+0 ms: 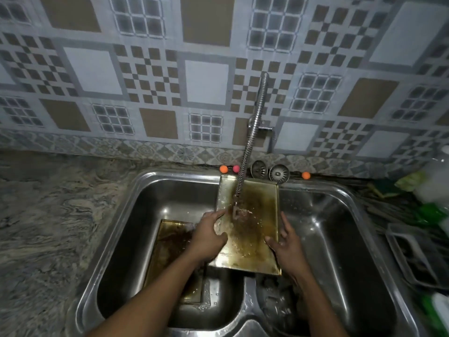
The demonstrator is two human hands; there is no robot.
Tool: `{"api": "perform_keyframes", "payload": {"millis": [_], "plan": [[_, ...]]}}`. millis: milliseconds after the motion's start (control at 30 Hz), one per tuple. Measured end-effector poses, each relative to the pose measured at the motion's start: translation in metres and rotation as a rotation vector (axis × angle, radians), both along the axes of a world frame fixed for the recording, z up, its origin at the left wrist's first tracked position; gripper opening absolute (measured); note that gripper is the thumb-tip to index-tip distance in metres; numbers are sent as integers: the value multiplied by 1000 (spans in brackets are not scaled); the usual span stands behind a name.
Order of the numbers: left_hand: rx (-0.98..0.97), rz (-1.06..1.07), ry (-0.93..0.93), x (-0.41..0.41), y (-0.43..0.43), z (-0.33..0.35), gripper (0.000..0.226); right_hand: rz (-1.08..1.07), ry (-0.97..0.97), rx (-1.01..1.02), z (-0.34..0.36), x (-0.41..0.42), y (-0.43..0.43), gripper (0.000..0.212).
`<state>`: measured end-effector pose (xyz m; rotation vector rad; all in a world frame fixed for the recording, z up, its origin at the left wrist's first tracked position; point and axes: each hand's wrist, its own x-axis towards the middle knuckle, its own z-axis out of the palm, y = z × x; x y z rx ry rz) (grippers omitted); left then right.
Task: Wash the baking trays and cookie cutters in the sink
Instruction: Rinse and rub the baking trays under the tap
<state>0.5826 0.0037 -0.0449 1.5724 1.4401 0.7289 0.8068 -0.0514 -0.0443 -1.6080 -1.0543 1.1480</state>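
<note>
Head: tray (258, 251) between left hand (209, 235), right hand (284, 243).

Both forearms reach fwd. L grip (209, 235) palm down, fingers bent; R grip (285, 244) fingers straight, spread, thumb out.

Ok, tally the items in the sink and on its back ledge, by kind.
Baking trays: 2
Sink strainers: 2
Orange balls: 2
Pink balls: 1
Total: 7
</note>
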Motion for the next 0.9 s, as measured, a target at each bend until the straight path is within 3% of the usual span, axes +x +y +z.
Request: {"api": "perform_keyframes", "payload": {"millis": [200, 400, 533, 767, 900], "plan": [[81, -155, -29, 74, -12, 1, 73, -133, -154, 50, 7, 69, -21, 72], [411, -180, -60, 134, -17, 4, 56, -261, -315, 94, 1, 140, -26, 54], [508, -198, -25, 163, -23, -3, 44, -328, -389, 168, 3, 165, -24, 42], [493, -196, 1, 200, -23, -25, 62, -357, -440, 141, -11, 201, -21, 24], [440, -122, 3, 207, -13, -45, 64, -242, -487, 120, -27, 207, -11, 36]]}}
